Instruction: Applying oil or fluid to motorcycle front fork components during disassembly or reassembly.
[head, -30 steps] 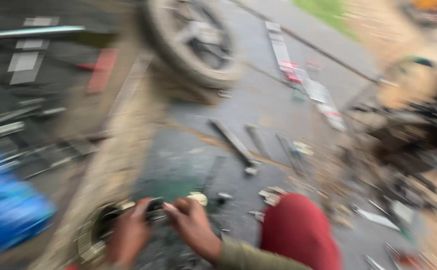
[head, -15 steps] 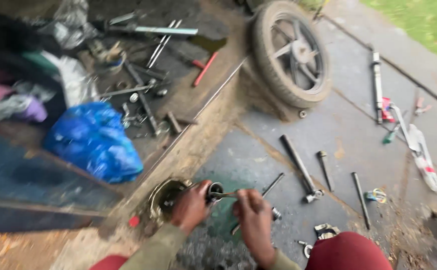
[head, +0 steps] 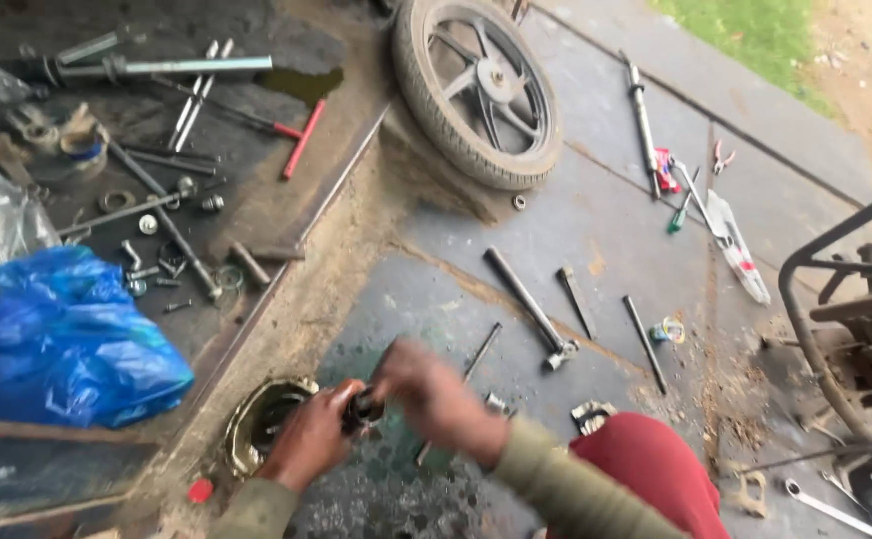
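Low in the head view, my left hand (head: 308, 439) is closed around a small dark cylindrical metal part (head: 364, 407), held just above the wet concrete floor. My right hand (head: 428, 391) is blurred and sits on the other end of the same part, fingers curled over it. A round metal dish (head: 256, 419) lies on the floor right beside my left hand. My knee in red cloth (head: 646, 469) is at the lower right.
A spoked motorcycle wheel (head: 481, 90) leans at the top. Rods, a long socket wrench (head: 531, 304) and screwdrivers (head: 680, 205) lie scattered on the floor. A blue plastic bag (head: 57, 339) and loose bolts fill the left. A rusty frame (head: 855, 329) stands at right.
The camera has swung and steadied. My hands stay together on the small part, and my right hand has shifted closer over it.
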